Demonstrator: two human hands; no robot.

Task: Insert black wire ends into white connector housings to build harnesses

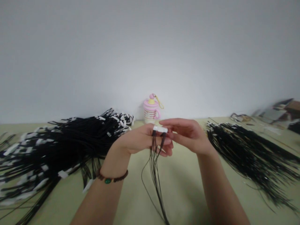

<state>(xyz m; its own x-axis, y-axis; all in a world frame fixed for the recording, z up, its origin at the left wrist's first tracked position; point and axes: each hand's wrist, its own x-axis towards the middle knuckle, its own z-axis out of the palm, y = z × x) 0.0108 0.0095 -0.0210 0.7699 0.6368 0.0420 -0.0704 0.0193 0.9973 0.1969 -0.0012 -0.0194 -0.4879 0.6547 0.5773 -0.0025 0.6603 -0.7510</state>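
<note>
A small white connector [160,128] with thin black wires [156,168] hanging from it is held up in front of me over the pale green table [182,187]. My left hand [140,139], with a beaded bracelet on its wrist, is closed around the connector and the top of the wires. My right hand [187,134] pinches the connector's right end with thumb and fingertips. The wires trail down toward the table's near edge.
A large heap of black wires with white connectors [53,150] lies on the left. Another heap of loose black wires [248,153] spreads on the right. A pink and cream toy bottle [151,109] stands by the white wall. Clutter sits at the far right [278,114].
</note>
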